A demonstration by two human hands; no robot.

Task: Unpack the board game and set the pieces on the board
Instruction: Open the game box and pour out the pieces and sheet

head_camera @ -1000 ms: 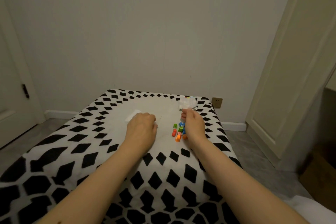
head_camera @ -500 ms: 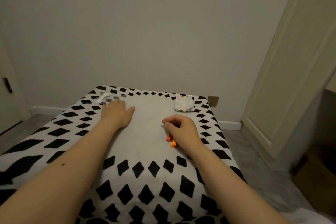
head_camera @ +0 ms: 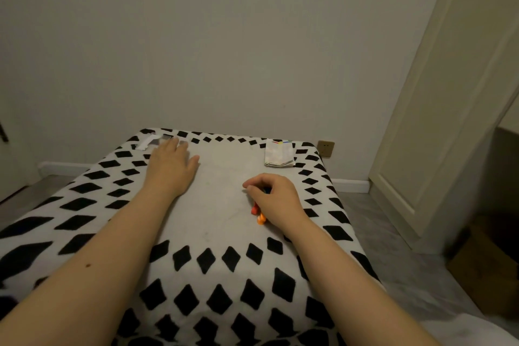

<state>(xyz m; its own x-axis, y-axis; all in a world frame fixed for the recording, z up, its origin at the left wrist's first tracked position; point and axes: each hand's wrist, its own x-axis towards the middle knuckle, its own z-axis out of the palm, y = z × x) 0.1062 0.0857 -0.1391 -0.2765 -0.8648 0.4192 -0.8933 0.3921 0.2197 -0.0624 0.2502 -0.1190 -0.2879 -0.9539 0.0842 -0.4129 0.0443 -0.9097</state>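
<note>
A folded paper game board with a coloured strip lies at the far right of the black-and-white patterned surface. Small coloured game pieces, red and orange ones showing, lie in a cluster under my right hand, whose fingers curl over them; most of the cluster is hidden. My left hand lies flat with fingers spread at the far left, its fingertips beside a clear plastic bag.
A wall rises just behind the surface, with a socket low on it. A cream door stands to the right. A cardboard box sits on the floor at the right. Grey floor runs along both sides.
My left hand slid from the middle to the far left, pushing the clear bag to the far corner. My right hand dropped over the coloured pieces. The camera turned slightly left.
</note>
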